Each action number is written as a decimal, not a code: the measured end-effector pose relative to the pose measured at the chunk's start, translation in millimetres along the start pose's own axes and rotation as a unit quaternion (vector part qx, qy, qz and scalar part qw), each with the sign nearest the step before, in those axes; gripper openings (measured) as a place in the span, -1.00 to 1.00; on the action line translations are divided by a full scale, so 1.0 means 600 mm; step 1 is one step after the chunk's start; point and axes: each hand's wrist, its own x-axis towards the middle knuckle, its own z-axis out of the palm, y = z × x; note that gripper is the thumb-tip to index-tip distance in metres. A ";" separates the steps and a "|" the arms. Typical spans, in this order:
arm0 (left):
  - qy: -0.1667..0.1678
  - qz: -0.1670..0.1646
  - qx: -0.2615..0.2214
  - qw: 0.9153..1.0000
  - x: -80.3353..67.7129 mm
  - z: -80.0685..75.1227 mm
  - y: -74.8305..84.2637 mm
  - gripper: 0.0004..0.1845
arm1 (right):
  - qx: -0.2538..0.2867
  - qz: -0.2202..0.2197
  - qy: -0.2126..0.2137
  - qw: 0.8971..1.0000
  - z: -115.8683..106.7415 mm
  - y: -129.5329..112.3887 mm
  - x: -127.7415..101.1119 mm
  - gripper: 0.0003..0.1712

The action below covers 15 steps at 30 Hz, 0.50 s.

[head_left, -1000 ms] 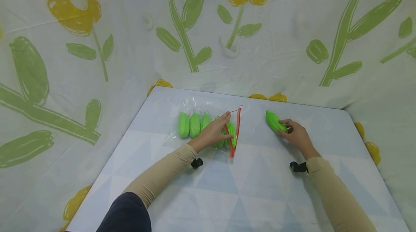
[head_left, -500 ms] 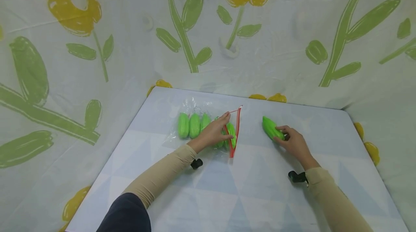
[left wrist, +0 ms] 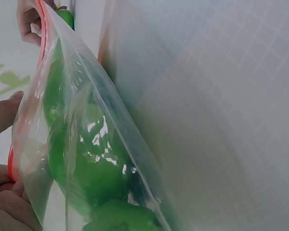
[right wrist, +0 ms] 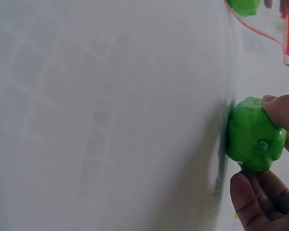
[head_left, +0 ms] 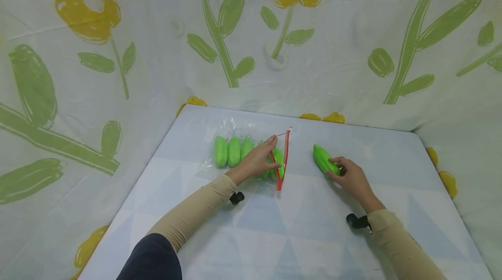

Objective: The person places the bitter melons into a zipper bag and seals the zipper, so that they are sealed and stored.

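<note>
My right hand (head_left: pixel 351 177) grips the rear end of a lumpy bright green bitter melon (head_left: pixel 322 158), its pointed end facing away. In the right wrist view, thumb and fingers stand on opposite sides of the melon (right wrist: pixel 255 137), close over the table. To the left lies a clear zip bag (head_left: pixel 205 167) with a red-edged mouth facing right and several similar melons (head_left: pixel 221 151) inside. My left hand (head_left: pixel 256 158) reaches across the bag and holds its mouth apart. The left wrist view shows thumb and curled fingers (left wrist: pixel 2 175) at the bag's red rim (left wrist: pixel 38 53).
The white and pale blue table (head_left: pixel 313 236) has its far edge against a flower-printed curtain (head_left: pixel 333 66). A small black wrist device (head_left: pixel 357 221) hangs beside the right forearm, and another (head_left: pixel 236 197) beside the left.
My right hand has drawn the bitter melon a little toward me and leftward, nearer the bag's mouth. The left hand and bag stay in place.
</note>
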 end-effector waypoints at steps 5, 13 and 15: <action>-0.002 0.001 0.004 1.000 0.001 0.001 -0.001 -0.03 | -0.002 -0.010 0.004 1.000 0.001 -0.003 -0.006 -0.41; 0.001 0.002 0.012 1.000 0.001 0.001 -0.001 -0.03 | -0.001 -0.024 0.005 1.000 0.003 -0.014 -0.016 -0.43; 0.002 0.004 0.013 1.000 0.000 0.001 -0.001 -0.03 | 0.002 -0.025 0.007 1.000 0.005 -0.016 -0.019 -0.44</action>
